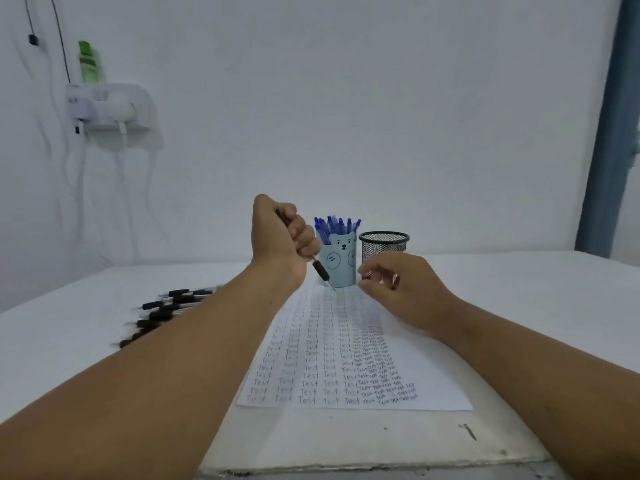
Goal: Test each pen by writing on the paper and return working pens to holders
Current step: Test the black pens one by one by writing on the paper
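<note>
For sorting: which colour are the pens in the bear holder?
Blue pens, clearest in the head view.

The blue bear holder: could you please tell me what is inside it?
The blue bear holder contains a bunch of blue pens, their tops sticking above the rim. Their lower parts and anything else inside are hidden by its wall.

The paper (353,355) is white, covered in columns of handwritten "Test". The bear holder (338,259) is pale blue with a drawn black face and holds blue pens (336,226). The mesh holder (383,247) is black. The loose pens (166,311) have black grips.
</note>
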Tool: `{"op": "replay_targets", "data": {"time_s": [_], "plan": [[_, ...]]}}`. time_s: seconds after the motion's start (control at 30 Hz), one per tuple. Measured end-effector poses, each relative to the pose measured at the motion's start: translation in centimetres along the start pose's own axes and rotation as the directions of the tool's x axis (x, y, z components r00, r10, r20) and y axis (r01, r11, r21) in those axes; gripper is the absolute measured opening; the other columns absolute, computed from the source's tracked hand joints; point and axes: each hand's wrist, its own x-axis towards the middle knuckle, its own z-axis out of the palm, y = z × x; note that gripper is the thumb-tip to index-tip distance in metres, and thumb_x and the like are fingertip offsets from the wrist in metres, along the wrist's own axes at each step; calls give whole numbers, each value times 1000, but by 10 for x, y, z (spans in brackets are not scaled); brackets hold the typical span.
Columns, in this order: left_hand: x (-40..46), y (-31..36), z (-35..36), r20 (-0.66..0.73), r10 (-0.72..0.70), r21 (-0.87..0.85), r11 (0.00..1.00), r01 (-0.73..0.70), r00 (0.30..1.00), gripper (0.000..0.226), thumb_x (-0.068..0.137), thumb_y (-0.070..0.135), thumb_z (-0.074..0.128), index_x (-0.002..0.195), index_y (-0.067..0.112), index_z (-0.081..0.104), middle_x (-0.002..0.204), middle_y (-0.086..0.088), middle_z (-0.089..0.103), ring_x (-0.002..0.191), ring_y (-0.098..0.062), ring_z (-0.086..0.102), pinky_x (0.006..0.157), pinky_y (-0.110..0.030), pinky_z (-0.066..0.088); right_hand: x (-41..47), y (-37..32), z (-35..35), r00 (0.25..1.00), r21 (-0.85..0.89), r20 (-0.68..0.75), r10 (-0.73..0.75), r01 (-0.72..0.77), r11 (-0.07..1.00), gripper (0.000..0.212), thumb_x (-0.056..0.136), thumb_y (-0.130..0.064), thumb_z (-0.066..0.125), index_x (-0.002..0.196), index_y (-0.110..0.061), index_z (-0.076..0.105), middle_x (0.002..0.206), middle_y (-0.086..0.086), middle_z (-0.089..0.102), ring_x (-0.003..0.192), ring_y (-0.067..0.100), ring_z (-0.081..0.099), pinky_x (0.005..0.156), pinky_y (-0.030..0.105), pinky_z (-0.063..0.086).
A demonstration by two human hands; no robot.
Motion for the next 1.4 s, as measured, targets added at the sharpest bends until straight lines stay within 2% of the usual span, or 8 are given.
{"op": "replay_targets", "data": {"time_s": [0.17, 0.3, 0.47, 0.6, 0.7, 0.8, 1.07, 1.4], "plan": [[4, -27, 2, 94, -70, -137, 987, 82, 993, 26, 87, 20, 31, 64, 14, 40, 57, -3, 32, 53, -18, 32, 58, -29, 31, 5, -7, 0, 990, -42, 41, -132, 134, 990, 35, 80, -48, 80, 107, -26, 78, 67, -9, 52, 60, 8, 45, 55, 26, 37], [0, -36, -1, 240, -61, -123, 988, 92, 969, 27, 93, 19, 30, 70, 12, 41, 66, -8, 44, 68, -24, 51, 79, -37, 47, 9, -14, 3, 986, -106, 47, -158, 162, 981, 6, 86, -35, 78, 83, -31, 75, 55, -12, 45, 53, 9, 41, 52, 31, 37], [-1, -44, -9, 363, -19, 216, 974, -65, 931, 25, 100, 27, 38, 88, 13, 56, 95, -14, 70, 101, -27, 64, 105, -39, 45, 7, -11, -1, 997, -130, 77, 9, 1, 992, 19, 81, -13, 73, 67, -21, 64, 53, -12, 50, 51, 5, 47, 52, 16, 35], [8, -56, -25, 459, -75, 649, 708, -277, 885, 42, 100, 57, 30, 102, 31, 63, 110, 1, 69, 119, -17, 59, 108, -32, 39, 5, -3, -12, 968, -44, 115, 225, -221, 974, 9, 80, -11, 67, 71, -14, 68, 57, -7, 57, 52, 3, 46, 58, 23, 41], [3, -56, -27, 464, -247, 844, 415, -340, 851, 20, 100, 34, 47, 99, 38, 66, 116, 7, 63, 106, -11, 59, 84, -25, 44, 6, -10, -24, 950, 157, 8, 313, -311, 937, 14, 78, -3, 68, 69, -10, 60, 53, -8, 55, 49, 7, 46, 51, 23, 39], [-4, -52, -27, 449, -374, 886, 305, -349, 811, 17, 94, 25, 66, 103, 39, 69, 122, 11, 55, 102, -10, 53, 80, -28, 44, 12, -31, -43, 907, 431, 83, 414, -407, 805, 18, 82, 6, 63, 74, -8, 55, 50, 0, 47, 44, 14, 38, 43, 20, 29], [-9, -50, -36, 431, -525, 896, 149, -419, 734, 32, 73, 53, 84, 101, 52, 70, 127, 20, 56, 114, -4, 50, 103, -38, 39, -38, -69, -42, 827, 388, 447, 342, -523, 759, 48, 88, -12, 75, 48, -20, 49, 50, 9, 46, 41, 16, 36, 44, 22, 26], [-5, -52, -37, 461, -518, 878, 145, -457, 721, 31, 73, 51, 84, 101, 52, 71, 132, 20, 55, 122, 2, 48, 113, -42, 36, -63, -73, -42, 871, 217, 347, 349, -436, 873, 46, 79, 6, 70, 46, -14, 46, 43, 2, 46, 41, 13, 48, 46, 19, 38]]}}
